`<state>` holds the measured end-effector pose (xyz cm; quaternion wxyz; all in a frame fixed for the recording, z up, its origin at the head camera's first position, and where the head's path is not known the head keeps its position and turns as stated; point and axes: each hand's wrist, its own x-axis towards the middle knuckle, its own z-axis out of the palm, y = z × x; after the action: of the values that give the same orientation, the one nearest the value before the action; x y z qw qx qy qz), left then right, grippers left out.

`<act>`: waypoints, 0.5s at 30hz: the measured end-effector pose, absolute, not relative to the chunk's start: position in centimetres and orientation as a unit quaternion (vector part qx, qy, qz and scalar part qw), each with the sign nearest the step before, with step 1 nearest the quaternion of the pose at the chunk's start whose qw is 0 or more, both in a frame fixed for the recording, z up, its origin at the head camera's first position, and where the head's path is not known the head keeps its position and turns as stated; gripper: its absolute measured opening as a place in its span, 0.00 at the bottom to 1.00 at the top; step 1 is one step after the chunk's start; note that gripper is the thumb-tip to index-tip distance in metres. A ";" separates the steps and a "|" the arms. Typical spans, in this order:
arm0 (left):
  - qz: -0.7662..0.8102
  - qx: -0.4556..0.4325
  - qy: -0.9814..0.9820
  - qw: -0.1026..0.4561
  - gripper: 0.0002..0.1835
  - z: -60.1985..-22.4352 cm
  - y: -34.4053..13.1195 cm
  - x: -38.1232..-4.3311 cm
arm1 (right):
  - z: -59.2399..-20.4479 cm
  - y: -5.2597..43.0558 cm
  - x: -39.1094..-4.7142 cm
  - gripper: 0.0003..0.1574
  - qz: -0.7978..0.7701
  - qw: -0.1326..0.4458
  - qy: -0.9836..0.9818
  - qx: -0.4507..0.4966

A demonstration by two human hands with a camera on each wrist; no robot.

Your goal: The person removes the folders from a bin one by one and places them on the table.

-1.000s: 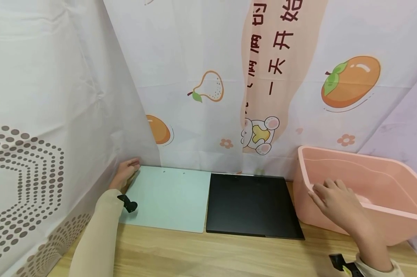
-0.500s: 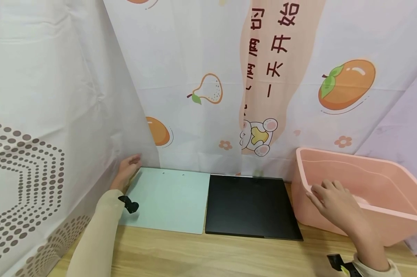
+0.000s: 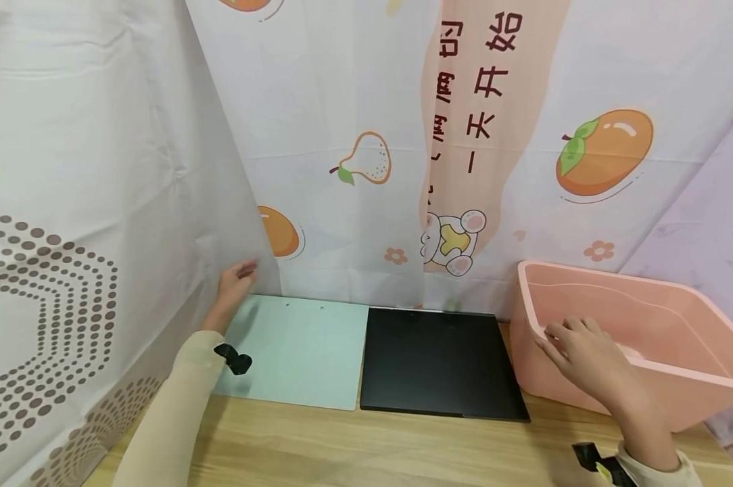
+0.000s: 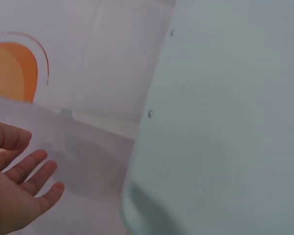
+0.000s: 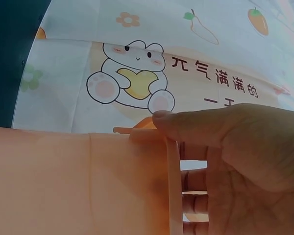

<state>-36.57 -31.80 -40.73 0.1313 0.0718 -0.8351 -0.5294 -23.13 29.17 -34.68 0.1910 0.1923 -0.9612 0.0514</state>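
Observation:
A pale mint board (image 3: 299, 358) with two small holes near its far edge lies flat on the wooden table. Just above its far left corner is my left hand (image 3: 235, 287), holding nothing; in the left wrist view its fingers (image 4: 36, 183) are loosely bent and apart from the board. On the right stands a pink plastic bin (image 3: 677, 396). My right hand (image 3: 585, 355) grips the bin's rim near the left corner, and the right wrist view shows the thumb (image 5: 186, 128) along the top with fingers around the edge.
A black board (image 3: 442, 365) lies between the mint board and the bin. Printed cloth (image 3: 342, 223) with fruit and lettering hangs behind the table, and a dotted cloth (image 3: 123, 203) hangs along the left. Wooden tabletop (image 3: 318, 446) runs along the front.
My left hand has lifted slightly away from the mint board's left corner, toward the hanging cloth. The right hand stays on the bin rim; the head view has tilted slightly.

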 end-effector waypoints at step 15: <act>-0.513 -0.058 -0.836 0.186 0.25 -36.9 -24.9 -35.5 | -34.0 29.0 -24.4 0.17 0.101 0.153 -0.964 0.190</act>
<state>-35.50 -24.90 -36.85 0.1860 -0.0575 -0.8361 -0.5128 -24.41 28.99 -34.03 0.1530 0.1904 -0.9644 0.1012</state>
